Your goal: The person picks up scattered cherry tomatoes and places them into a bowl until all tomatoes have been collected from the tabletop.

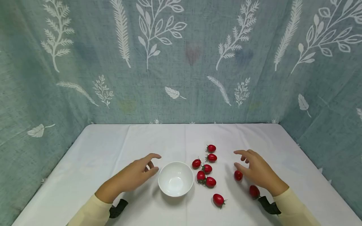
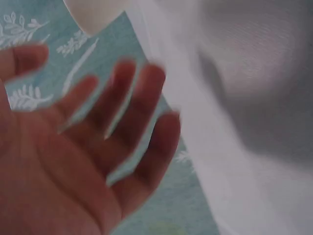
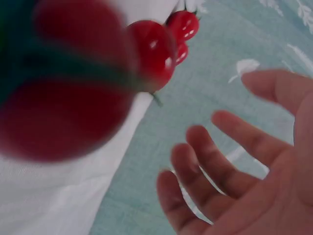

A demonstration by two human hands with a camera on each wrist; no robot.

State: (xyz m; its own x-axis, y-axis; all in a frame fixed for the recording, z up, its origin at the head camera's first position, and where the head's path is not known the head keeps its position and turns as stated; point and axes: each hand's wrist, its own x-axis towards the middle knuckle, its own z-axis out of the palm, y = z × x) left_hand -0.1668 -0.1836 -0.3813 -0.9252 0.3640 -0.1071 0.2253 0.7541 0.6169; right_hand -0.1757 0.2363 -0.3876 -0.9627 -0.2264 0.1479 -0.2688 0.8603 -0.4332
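Just left of a white bowl (image 1: 176, 185), my left hand (image 1: 137, 174) hovers with loosely bent fingers and nothing in it. The bowl's inside is bare. My right hand (image 1: 256, 169) is held over the right side of the table, fingers relaxed and holding nothing. Close below it lies one cherry tomato (image 1: 238, 175), and another tomato (image 1: 254, 191) sits by the wrist strap. In the right wrist view a large blurred tomato (image 3: 63, 122) with a green stem fills the upper left, apart from the fingers. The left wrist view catches the bowl's edge (image 2: 95, 14).
Several red tomatoes (image 1: 207, 169) with green stems cluster right of the bowl, and a single tomato (image 1: 218, 200) lies nearer the front. A white cloth covers the table (image 1: 93, 147). Green leaf-patterned curtain (image 1: 192, 88) encloses the back and both sides.
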